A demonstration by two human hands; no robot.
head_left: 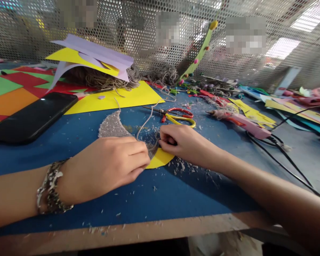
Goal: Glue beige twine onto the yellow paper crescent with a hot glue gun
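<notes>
A crescent-like paper piece (113,126) lies on the blue table surface, its far part covered with rows of grey yarn and its near end bare yellow. Over its middle lies my left hand (106,167), fingers bent and pressed together, holding it down; the fingertips are partly hidden. At the piece's right edge my right hand (186,142) pinches the grey yarn (144,122), which loops up behind both hands toward the back. Just beyond the right hand rest scissors (180,115) with red and yellow handles.
A black phone (32,117) lies at left near coloured paper sheets (12,97). Behind are a yarn heap (128,78) and a yellow sheet (138,97). A pink glue gun (248,124) with black cables sits at right. Perforated metal mesh (138,35) stands behind the table.
</notes>
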